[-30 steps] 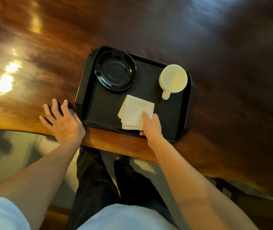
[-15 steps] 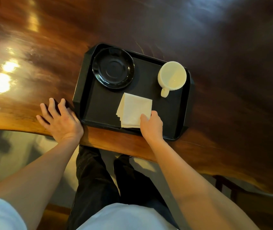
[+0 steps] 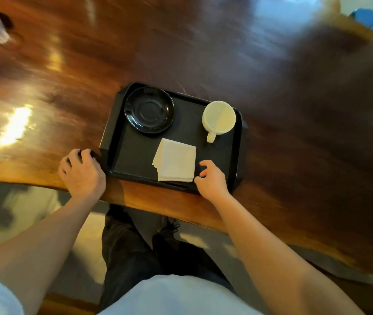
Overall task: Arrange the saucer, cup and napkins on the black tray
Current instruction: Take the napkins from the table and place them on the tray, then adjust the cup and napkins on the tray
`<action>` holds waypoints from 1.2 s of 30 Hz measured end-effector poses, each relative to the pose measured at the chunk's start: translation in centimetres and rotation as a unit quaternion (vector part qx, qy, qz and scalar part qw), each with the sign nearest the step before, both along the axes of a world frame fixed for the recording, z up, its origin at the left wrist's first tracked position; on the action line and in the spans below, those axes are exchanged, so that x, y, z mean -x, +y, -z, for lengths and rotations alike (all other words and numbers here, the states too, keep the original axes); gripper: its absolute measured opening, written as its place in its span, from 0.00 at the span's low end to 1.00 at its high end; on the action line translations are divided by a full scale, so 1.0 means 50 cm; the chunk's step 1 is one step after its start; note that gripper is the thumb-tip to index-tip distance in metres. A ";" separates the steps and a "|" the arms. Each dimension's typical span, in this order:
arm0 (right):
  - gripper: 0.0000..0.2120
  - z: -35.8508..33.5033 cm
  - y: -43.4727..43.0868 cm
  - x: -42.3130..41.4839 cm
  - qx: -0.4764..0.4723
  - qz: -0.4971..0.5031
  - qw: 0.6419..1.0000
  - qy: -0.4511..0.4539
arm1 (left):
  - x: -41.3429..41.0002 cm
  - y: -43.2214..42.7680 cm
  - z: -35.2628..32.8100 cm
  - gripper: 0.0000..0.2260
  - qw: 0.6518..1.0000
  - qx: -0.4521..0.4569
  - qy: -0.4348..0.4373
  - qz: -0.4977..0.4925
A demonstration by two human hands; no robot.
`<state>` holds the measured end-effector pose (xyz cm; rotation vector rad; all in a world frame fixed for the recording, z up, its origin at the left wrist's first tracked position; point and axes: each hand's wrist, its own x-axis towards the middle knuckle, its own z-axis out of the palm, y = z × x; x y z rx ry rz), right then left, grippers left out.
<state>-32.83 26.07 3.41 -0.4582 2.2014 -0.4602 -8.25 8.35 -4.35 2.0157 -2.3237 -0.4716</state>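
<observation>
Napkins (image 3: 176, 160) lie just left of the right hand (image 3: 211, 179).

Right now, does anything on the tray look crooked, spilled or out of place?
Only the napkins: the stack is fanned at its left edge and sits turned against the tray rim. The cup stands upright beside the saucer, not on it. Nothing spilled.
</observation>
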 end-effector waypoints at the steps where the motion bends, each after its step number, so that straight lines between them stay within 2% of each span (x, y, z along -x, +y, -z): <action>1: 0.26 -0.008 0.004 0.007 0.002 0.002 1.000 -0.001 | 0.003 0.006 -0.012 0.16 1.000 -0.009 -0.004 0.002; 4: 0.24 -0.033 0.016 0.030 0.008 0.002 1.000 -0.007 | 0.028 0.024 -0.058 0.17 1.000 -0.027 -0.007 0.009; 8: 0.14 -0.069 0.031 0.063 0.029 0.012 0.999 -0.012 | 0.077 0.035 -0.110 0.18 0.997 -0.035 0.002 0.064; 12: 0.07 -0.095 0.050 0.084 0.036 0.020 0.999 -0.009 | 0.131 0.046 -0.153 0.12 0.989 -0.056 0.055 0.126; 15: 0.09 -0.115 0.065 0.098 0.055 0.015 0.998 -0.009 | 0.167 0.067 -0.187 0.07 0.978 -0.064 0.062 0.189; 22: 0.10 -0.159 0.083 0.143 0.099 0.033 0.995 -0.007 | 0.242 0.115 -0.231 0.05 0.955 -0.084 0.051 0.278; 30: 0.11 -0.122 0.066 0.171 0.066 0.054 0.996 -0.021 | 0.224 0.129 -0.164 0.13 0.951 -0.117 -0.053 0.281; 36: 0.14 -0.078 -0.001 0.151 0.034 0.130 0.988 -0.072 | 0.184 0.114 -0.125 0.30 0.948 -0.144 -0.131 0.254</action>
